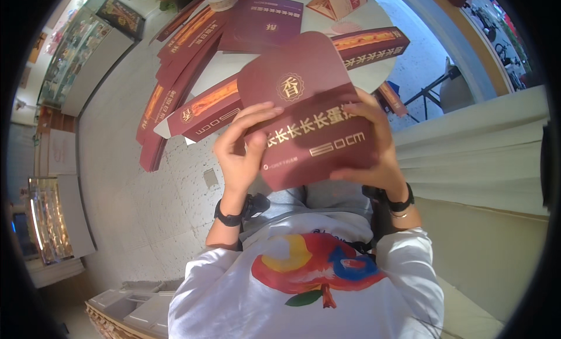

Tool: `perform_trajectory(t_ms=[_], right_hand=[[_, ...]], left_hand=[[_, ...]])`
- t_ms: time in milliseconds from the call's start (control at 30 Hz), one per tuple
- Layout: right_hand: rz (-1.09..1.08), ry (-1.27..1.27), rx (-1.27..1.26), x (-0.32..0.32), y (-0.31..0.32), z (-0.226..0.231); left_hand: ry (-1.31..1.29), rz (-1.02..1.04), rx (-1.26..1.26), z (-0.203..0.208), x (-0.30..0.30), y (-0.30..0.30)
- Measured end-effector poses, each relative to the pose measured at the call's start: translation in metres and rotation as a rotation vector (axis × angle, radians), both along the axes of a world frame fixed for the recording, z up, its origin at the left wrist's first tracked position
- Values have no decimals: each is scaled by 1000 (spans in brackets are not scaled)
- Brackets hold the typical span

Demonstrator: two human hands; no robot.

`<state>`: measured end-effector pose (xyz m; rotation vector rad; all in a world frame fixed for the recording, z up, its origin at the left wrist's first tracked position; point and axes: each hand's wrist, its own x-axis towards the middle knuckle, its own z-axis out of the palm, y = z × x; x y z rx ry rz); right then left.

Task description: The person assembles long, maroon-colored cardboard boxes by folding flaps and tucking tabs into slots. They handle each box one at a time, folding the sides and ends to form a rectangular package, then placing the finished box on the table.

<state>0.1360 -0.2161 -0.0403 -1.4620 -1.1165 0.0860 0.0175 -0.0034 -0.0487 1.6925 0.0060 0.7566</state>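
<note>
Left hand [236, 149] and right hand [380, 143]: were clamped on opposite sides of maroon carton [310, 108] | carton: was held between lap [339, 197] and white table [211, 75] | table: bore long boxes [374, 45], white tub [222, 1] | contents: I could not see.

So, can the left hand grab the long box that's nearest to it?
Probably yes: that long box looks close to the left hand, with nothing lying on the part that shows. But the hand is holding the dark red carton, so it would likely have to let go first.
</note>
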Motion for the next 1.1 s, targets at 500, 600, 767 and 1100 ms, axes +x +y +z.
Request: perform_trajectory(t_ms=[500,600,767,1100], right_hand=[[-109,-78,7,-26,29,4],[-96,-116,73,-20,30,-2],[81,91,17,-19,25,-20],[-56,0,-29,-18,24,-30]], left_hand=[[138,-41,-3,-41,14,-47],[85,-47,6,-40,14,-49],[-50,-45,210,-55,9,-43],[-183,-22,454,-45,13,-44]])
